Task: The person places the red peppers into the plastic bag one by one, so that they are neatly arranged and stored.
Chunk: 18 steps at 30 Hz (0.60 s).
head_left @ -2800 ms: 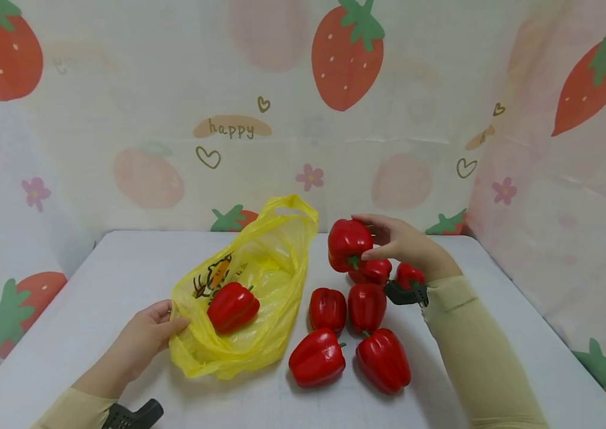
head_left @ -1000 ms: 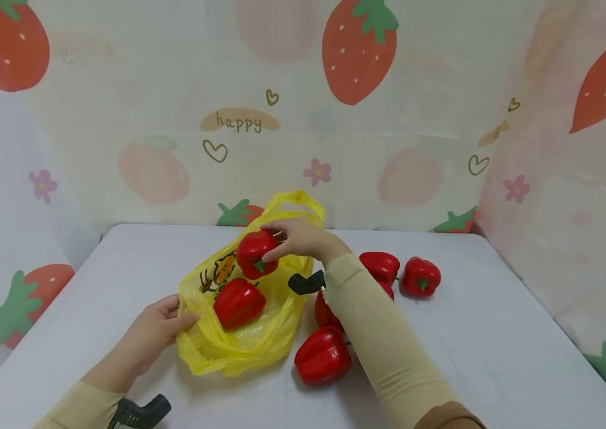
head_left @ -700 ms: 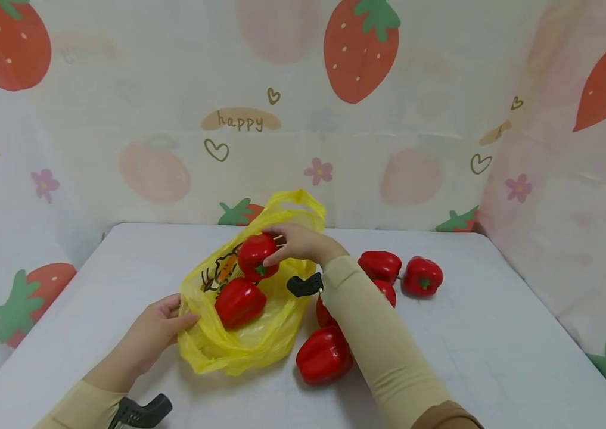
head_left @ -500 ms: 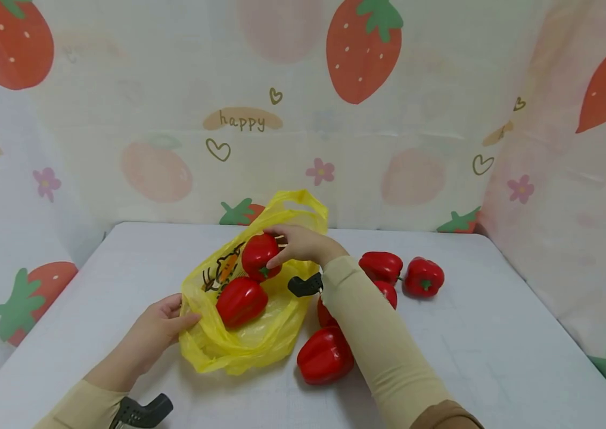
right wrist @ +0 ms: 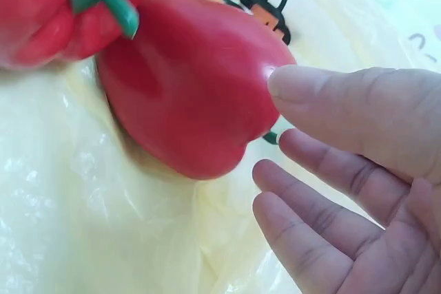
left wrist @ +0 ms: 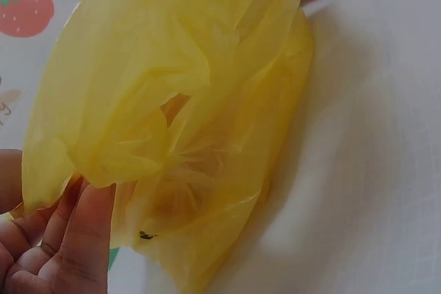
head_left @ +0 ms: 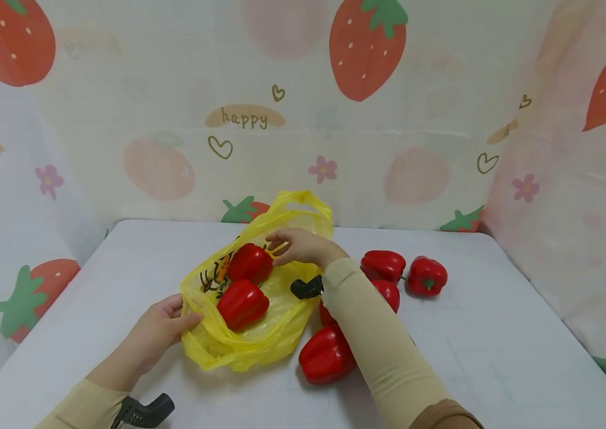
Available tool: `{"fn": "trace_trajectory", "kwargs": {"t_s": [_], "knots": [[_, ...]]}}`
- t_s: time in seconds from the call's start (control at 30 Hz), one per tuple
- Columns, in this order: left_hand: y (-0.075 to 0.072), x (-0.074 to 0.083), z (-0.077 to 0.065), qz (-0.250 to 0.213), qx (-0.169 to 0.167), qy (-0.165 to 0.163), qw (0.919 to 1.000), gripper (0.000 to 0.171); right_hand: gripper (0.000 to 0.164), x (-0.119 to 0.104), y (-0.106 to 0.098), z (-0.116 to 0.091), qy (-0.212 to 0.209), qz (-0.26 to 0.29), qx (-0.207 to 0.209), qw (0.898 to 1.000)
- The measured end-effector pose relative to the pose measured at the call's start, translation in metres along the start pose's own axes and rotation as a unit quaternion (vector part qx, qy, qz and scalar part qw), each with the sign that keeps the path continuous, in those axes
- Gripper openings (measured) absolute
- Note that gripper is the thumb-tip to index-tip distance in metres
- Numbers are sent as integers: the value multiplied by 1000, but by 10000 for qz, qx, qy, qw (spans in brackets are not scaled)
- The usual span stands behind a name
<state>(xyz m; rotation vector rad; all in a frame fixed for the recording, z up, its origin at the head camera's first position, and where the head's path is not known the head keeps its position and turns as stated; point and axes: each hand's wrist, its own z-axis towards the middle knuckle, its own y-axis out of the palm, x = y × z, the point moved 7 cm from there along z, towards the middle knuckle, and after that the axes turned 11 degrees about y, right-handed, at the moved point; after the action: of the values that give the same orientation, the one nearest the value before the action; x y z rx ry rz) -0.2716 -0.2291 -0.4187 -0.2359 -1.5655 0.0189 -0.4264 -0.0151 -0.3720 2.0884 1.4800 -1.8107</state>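
Note:
A yellow plastic bag point(head_left: 276, 336) lies spread on the table, its mouth gaping toward the front. My left hand point(head_left: 155, 330) pinches the bag's left edge between thumb and fingers; in the left wrist view, thin yellow film point(left wrist: 158, 53) passes between them. Inside the bag are two red bell peppers, a nearer one point(head_left: 242, 305) and a farther one point(head_left: 251, 263). My right hand point(head_left: 303, 247) is just right of the farther pepper, fingers spread and loosely bent. In the right wrist view, the thumb tip overlaps that pepper point(right wrist: 196, 87), while the other fingers stand apart from it.
Right of the bag, more red bell peppers sit on the white table point(head_left: 496, 333): one in front point(head_left: 326, 356), one at far right point(head_left: 427, 276), one at the back point(head_left: 383, 266). My right forearm point(head_left: 375, 333) partly covers others. A strawberry-print cloth point(head_left: 174, 71) stands behind.
My right hand carried a red bell pepper leftward from above the pile into the bag and has let go of it. My left hand keeps hold of the bag edge.

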Motion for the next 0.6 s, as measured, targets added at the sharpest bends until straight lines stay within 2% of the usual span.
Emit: {"fn": "trace_trajectory", "kwargs": {"t_s": [0.27,0.6], "knots": [[0,-1,-1,72,13,-48,10000,59,54,4,-2,-1,77,-40,12,10000],[1,3,-1,102,16,-38,9999,61,50,-4,-18,-15,-231,15,173,9996]]}}
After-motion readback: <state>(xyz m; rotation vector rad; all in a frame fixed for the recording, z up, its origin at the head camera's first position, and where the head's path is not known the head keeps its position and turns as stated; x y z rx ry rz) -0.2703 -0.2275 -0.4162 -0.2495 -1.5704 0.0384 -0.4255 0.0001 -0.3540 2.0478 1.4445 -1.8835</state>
